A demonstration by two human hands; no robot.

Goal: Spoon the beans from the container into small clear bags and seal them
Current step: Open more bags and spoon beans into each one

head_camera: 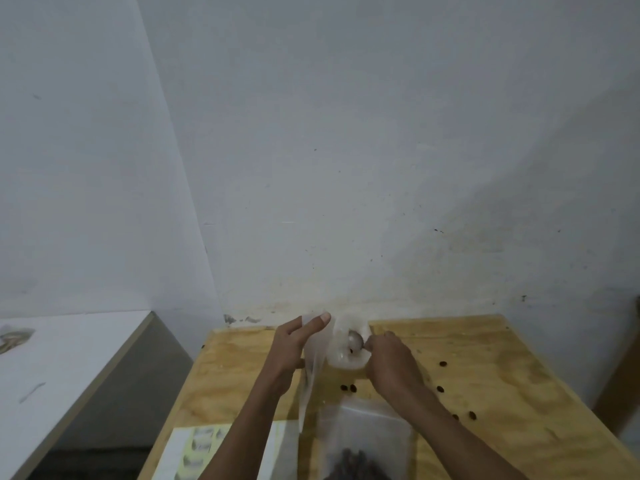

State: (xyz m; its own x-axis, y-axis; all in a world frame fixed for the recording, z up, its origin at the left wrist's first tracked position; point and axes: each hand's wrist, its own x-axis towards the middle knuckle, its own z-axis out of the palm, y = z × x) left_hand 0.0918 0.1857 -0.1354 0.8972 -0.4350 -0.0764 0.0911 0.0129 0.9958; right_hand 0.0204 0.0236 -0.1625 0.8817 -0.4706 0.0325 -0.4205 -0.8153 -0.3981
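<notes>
Table (485,358): stands against the wall (346,133), directly before me. On it, far centre: my left hand (291,348) pinching a small bag (313,368) that hangs down towards the near edge; just right of it, a second bag (346,355) with the spoon (356,341) bowl inside its mouth; my right hand (391,358) right of that, on the spoon's handle. Near centre, under my forearms: container (363,438), beans (356,462) in it. Left of the container: sheet of labels (197,448) lying flat. Loose beans (348,388): scattered on the tabletop between the bags and the container, and out to the right. Left of the table, apart from it: a second surface (69,358), some small item (15,337) at its far left.
</notes>
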